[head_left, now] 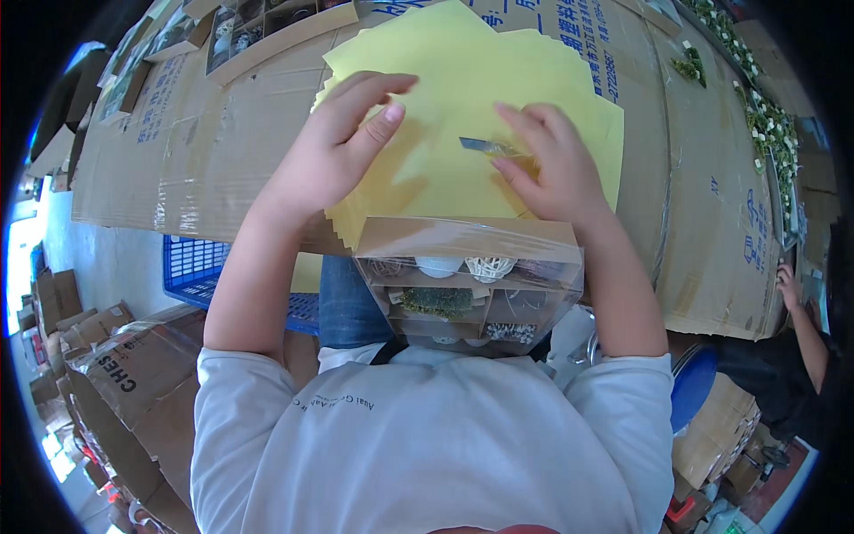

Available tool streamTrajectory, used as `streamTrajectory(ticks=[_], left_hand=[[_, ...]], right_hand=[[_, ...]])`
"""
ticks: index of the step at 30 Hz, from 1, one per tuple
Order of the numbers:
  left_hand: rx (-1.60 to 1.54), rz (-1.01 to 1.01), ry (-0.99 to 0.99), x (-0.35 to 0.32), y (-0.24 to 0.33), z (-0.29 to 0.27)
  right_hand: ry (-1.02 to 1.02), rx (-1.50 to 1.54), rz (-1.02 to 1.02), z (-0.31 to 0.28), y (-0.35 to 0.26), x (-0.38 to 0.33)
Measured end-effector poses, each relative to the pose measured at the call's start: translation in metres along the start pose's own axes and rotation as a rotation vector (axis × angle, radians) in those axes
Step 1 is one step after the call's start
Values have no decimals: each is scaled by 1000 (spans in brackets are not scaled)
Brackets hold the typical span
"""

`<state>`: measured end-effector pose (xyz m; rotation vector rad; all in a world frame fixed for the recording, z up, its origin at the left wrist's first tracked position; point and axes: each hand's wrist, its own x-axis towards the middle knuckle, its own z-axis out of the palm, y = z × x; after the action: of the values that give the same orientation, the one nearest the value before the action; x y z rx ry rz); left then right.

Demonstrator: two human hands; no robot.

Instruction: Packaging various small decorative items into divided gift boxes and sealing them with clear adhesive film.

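Note:
My left hand hovers over the left part of a stack of yellow sheets, fingers bent, thumb apart, nothing in it. My right hand is over the right part of the stack, slightly blurred, thumb and fingers spread. Between its thumb and forefinger shows a small blade with a clear, yellowish wrapped end; it appears to lie on the paper. Against the table's near edge and my body leans a compartmented box under clear film. Inside show a white wicker ball, green moss and small white pieces.
Flattened cardboard covers the table. A similar compartmented box stands at the far left. Green sprigs with white flowers line the right edge, where another person's hand rests. A blue plastic crate sits below the table's left side.

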<state>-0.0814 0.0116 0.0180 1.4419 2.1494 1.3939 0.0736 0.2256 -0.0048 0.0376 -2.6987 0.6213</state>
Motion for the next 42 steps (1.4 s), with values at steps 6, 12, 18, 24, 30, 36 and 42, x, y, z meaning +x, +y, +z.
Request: streamTrajectory(ticks=[6, 12, 18, 24, 30, 36, 42], left_hand=[[-406, -71, -226, 2, 19, 6], [-230, -230, 92, 5, 25, -1], [-37, 43, -682, -35, 54, -14], [203, -80, -599, -44, 81, 12], [152, -113, -525, -56, 95, 16], [54, -158, -371, -73, 91, 17], [24, 146, -451, -69, 74, 15]], right_hand=[[261, 61, -369, -23, -6, 27], [390, 241, -435, -57, -27, 23], [-504, 401, -2, -75, -69, -21], [-500, 145, 113, -68, -81, -34], [41, 10, -313, -74, -86, -13], [-378, 1043, 663, -47, -82, -15], [-489, 1018, 762, -42, -79, -15]])
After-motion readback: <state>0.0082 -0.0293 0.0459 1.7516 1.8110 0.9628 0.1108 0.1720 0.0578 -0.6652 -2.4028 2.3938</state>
